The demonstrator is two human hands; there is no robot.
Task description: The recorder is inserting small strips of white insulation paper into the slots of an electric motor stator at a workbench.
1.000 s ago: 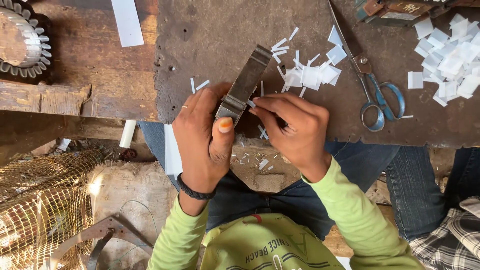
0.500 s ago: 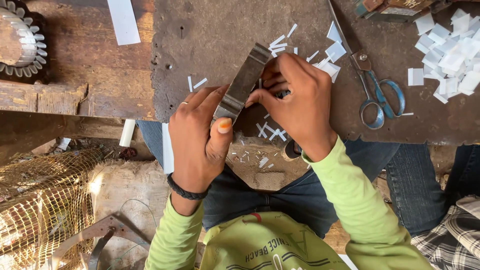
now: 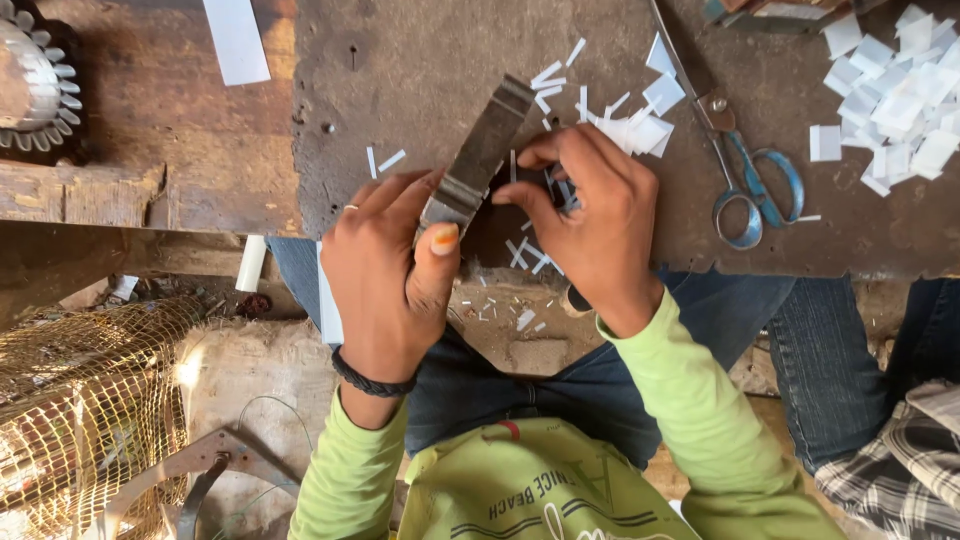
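My left hand (image 3: 395, 270) grips the near end of a long grey metal block (image 3: 478, 155) that lies slanted on the dark worktop (image 3: 420, 70). My right hand (image 3: 590, 215) is pressed against the block's right side, thumb and fingers pinched on a small white paper strip (image 3: 513, 165) standing beside the metal. Cut white paper pieces (image 3: 640, 125) lie just beyond my right hand. Several thin white slivers (image 3: 525, 255) are scattered at the worktop's near edge, partly hidden under my right hand.
Blue-handled scissors (image 3: 745, 185) lie to the right of my right hand. A heap of white paper squares (image 3: 890, 95) sits at the far right. A white strip (image 3: 237, 40) and a toothed metal part (image 3: 35, 85) lie at the left. Gold wire mesh (image 3: 85, 400) is below left.
My right hand moved from the worktop's near edge up to the block's right side and now pinches a paper strip against it. My left hand kept its grip on the block.
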